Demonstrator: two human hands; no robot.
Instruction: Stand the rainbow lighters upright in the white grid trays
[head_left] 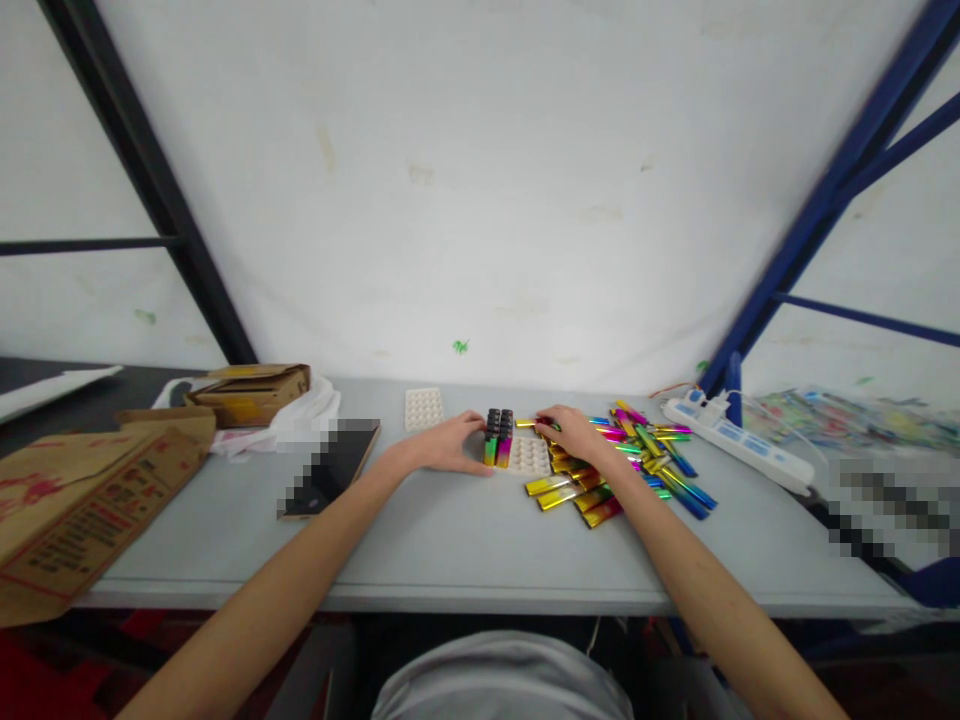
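Observation:
Two rows of shiny sticks with black tops point(499, 440) stand upright in a white tray with round hollows point(531, 456). My left hand point(452, 444) curves round their left side, thumb and fingers apart; whether it touches them is hard to tell. Just right of the tray, the fingers of my right hand point(568, 432) are closed on a yellow metallic stick point(526, 423) whose end points left. Under and beside that hand lies a loose pile of metallic sticks point(600, 492) in yellow, blue, green and pink, partly hidden by my forearm.
A second white hollowed tray point(424, 408) lies behind my left hand. A dark flat object point(341, 465), an open carton point(255, 393), white plastic point(300, 425) and a larger cardboard box point(97, 500) are leftward. A power strip point(739, 442) runs along the right, near a blue frame post point(795, 230).

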